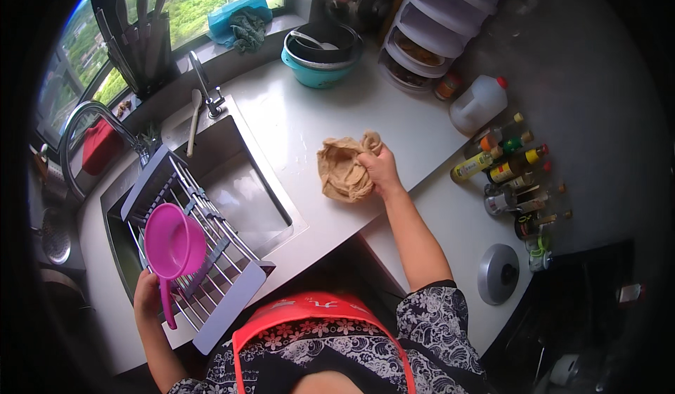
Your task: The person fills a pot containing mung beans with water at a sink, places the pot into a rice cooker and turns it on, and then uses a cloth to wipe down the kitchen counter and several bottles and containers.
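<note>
My right hand (381,170) grips a crumpled tan cloth (343,170) just over the white countertop, to the right of the sink. My left hand (146,291) is on the left side of an extendable metal-rod dish rack (229,312) with grey plastic ends; its fingers are partly hidden. The rack slants across the stainless steel sink (232,178) and past its front edge. A pink plastic dipper (174,241) lies in the rack, its handle pointing towards me, close beside my left hand.
Beside the sink stand a large curved faucet (68,135) and a small tap (211,99). A turquoise basin (316,75) with nested bowls sits at the back. Rightwards are a stacked food cover (427,30), a plastic jug (480,104), several bottles (474,164) and a pot lid (498,274).
</note>
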